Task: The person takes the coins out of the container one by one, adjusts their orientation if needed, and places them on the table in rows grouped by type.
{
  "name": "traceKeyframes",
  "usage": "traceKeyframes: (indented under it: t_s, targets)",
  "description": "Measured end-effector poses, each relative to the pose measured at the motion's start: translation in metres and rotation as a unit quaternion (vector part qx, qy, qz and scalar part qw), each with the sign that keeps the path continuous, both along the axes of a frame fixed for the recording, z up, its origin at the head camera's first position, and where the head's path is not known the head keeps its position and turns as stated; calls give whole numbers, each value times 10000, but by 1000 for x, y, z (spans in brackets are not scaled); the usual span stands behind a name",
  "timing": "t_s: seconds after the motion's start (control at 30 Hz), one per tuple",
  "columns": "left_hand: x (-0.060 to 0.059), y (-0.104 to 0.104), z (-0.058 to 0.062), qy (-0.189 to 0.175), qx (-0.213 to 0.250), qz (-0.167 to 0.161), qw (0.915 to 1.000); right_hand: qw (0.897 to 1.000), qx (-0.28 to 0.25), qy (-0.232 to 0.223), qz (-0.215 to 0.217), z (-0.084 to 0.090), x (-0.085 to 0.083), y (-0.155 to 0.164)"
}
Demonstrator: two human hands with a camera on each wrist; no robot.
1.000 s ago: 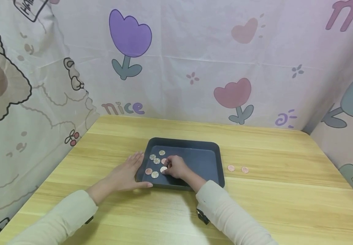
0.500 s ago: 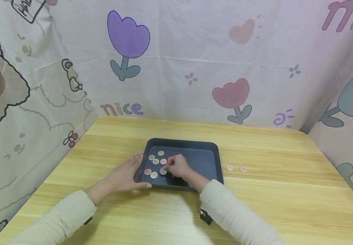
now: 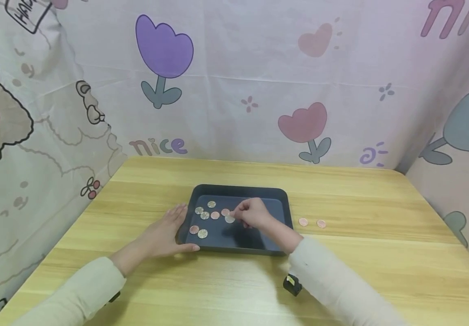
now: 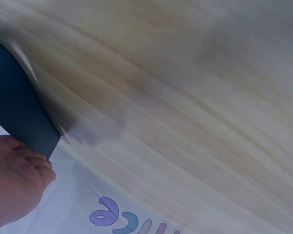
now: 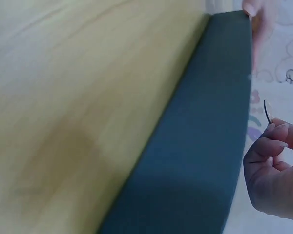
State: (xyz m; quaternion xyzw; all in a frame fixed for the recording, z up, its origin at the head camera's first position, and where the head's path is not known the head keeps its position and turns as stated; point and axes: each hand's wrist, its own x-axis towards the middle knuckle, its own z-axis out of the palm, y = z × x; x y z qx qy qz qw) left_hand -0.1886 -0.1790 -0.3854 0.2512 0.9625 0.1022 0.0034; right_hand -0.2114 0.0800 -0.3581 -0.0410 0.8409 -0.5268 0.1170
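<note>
A dark shallow tray [image 3: 277, 199] lies on the wooden table, with several coins [image 3: 204, 215] spread over its left half. My right hand [image 3: 236, 213] hovers over the tray's middle and pinches a coin [image 3: 229, 219] between thumb and fingertips. In the right wrist view that coin [image 5: 267, 111] shows edge-on in the curled fingers [image 5: 276, 141], beside the tray wall [image 5: 205, 146]. My left hand [image 3: 169, 231] lies flat on the table against the tray's front-left corner, thumb along the front rim. The left wrist view shows those fingers [image 4: 19, 170] touching the tray [image 4: 14, 107].
Two copper coins [image 3: 303, 222] [image 3: 321, 223] lie on the table right of the tray. Printed cloth walls [image 3: 234, 90] close in the table at the back and both sides. Bare wood [image 3: 381, 271] stretches to the front and right.
My right hand moved up and to the right from the front-left coins, taking one coin with it. The left hand stayed in place.
</note>
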Motion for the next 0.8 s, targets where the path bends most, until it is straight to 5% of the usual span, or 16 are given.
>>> traceKeyframes:
  t_s: [0.8]
  targets:
    - [2,0,1,-58,-9,63,10000,9982,-106,-359,-464,2,23,92]
